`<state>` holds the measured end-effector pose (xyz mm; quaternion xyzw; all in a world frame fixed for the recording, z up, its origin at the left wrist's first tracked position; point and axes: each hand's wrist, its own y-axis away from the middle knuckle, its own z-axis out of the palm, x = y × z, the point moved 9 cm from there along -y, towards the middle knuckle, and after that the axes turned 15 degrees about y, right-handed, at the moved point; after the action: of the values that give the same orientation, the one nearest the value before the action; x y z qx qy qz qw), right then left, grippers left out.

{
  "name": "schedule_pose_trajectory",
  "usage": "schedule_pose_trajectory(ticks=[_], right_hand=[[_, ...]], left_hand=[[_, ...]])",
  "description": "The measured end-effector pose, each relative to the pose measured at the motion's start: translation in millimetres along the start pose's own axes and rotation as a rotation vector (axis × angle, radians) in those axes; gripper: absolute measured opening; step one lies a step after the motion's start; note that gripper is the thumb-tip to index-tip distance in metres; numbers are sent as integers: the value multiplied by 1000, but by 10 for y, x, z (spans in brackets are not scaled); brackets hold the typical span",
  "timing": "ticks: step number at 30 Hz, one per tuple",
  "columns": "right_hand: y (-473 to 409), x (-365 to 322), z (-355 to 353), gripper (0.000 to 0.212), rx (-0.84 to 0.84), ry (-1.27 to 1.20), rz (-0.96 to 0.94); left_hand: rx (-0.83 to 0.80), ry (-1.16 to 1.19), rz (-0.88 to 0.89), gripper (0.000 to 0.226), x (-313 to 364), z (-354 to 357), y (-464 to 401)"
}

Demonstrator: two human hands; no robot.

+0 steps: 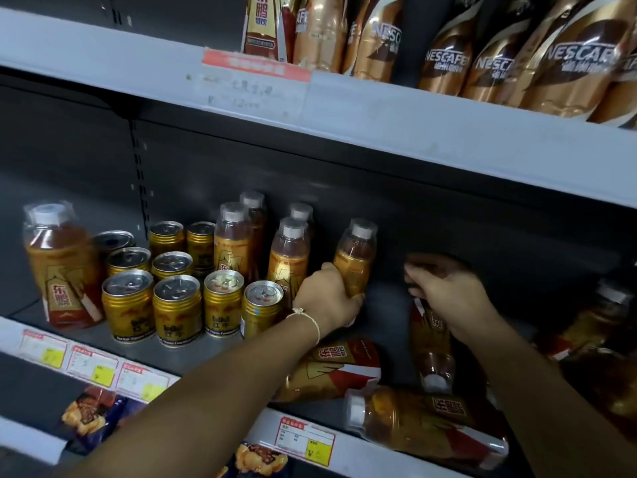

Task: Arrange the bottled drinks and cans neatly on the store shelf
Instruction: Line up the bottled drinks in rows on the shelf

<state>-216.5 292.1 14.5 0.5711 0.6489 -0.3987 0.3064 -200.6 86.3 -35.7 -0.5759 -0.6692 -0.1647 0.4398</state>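
Far left: one big clear plastic bottle of amber drink with a gold and red label (62,267) stands alone on the grey metal shelf (206,346); the label reads 东鹏.

Cans: next to it, a block of short gold aluminium cans with silver pull-tab lids (175,305) in rough rows. "Red Bull" in small print at the base, 红牛 above it. Pretty tidy already.

Upright bottles: behind and right of the cans, a few slimmer clear bottles with white caps and gold labels (234,243), standing in loose pairs.

Left hand: the left hand (327,298) is wrapped around the lower half of another slim bottle (355,257), upright, just right of that group. Looks like it's being slotted into line.

Fallen ones: two bottles lying on their sides at the front edge (331,367), same 东鹏 label.

Right hand: the right hand (444,288) is clamped on the base of an upside-down bottle (431,346), cap pointing down.

Next, I'd guess: flip that one upright and set it beside the left one, then stand up the fallen two.

Up top: brown and gold Nescafé bottles (572,63) on the shelf above.

Price tags (306,439): too blurry to read.
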Motion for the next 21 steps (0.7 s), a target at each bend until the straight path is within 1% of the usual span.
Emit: schedule_pose_trajectory(ticks=[5, 7, 10, 14, 19, 21], right_hand=[[-231, 176, 194, 9, -104, 121, 3], [-281, 242, 295, 13, -128, 144, -11], [-319, 352, 429, 14, -134, 141, -30], [-320, 501, 555, 24, -127, 90, -30], [-342, 546, 589, 17, -108, 38, -44], [-343, 548, 588, 15, -100, 26, -53]], left_hand=[[57, 12, -124, 54, -168, 72, -101], [58, 2, -146, 55, -202, 93, -134], [49, -1, -155, 56, -226, 138, -144], [78, -9, -170, 56, -249, 129, -140], [111, 21, -259, 60, -308, 197, -96], [107, 7, -260, 61, -305, 219, -102]])
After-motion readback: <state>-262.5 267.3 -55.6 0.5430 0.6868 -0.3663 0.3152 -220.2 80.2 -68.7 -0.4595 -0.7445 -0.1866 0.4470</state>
